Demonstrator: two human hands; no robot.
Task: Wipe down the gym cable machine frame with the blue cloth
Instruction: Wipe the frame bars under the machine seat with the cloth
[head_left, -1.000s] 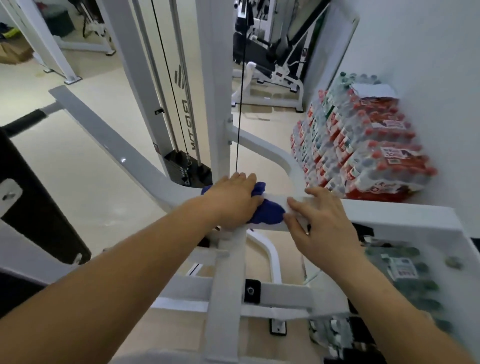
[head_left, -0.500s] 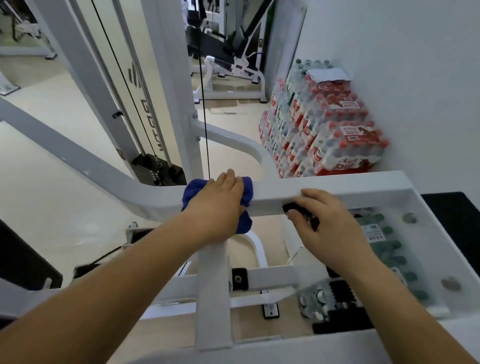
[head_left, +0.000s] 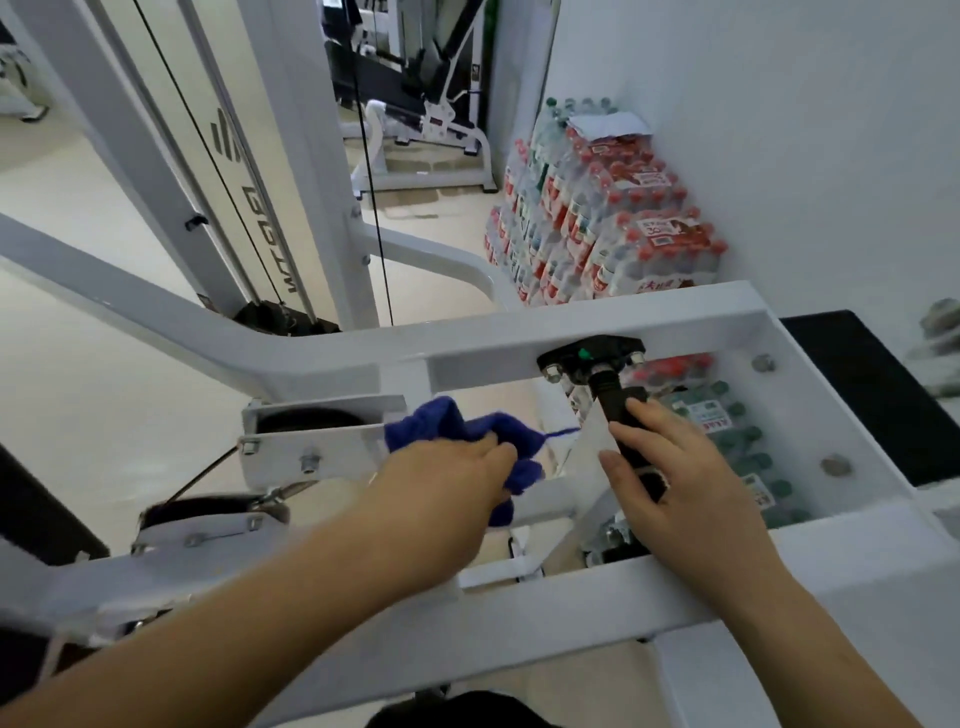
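- The white cable machine frame (head_left: 332, 358) fills most of the view: a thick beam crosses the middle from the left edge to the right, uprights rise toward the upper left, and another beam runs along the lower part.
- Shrink-wrapped packs of water bottles (head_left: 602, 223) are stacked against the white wall (head_left: 779, 130) in the upper right; more bottles show through the open frame at right of centre.
- The left hand (head_left: 441, 493), at lower centre, has its fingers curled around the blue cloth (head_left: 457, 436), gripping it in a bunch.
- The right hand (head_left: 675, 483), just right of centre, wraps loosely around a black handle (head_left: 618, 410) that hangs from a black bracket (head_left: 592, 356) bolted under the middle beam.
- The blue cloth sits at the centre of the frame, just beside a white pulley housing (head_left: 311, 436) on its left, below the middle beam; whether it touches the housing I cannot tell.
- A thin black cable (head_left: 371, 208) runs down the upper middle.
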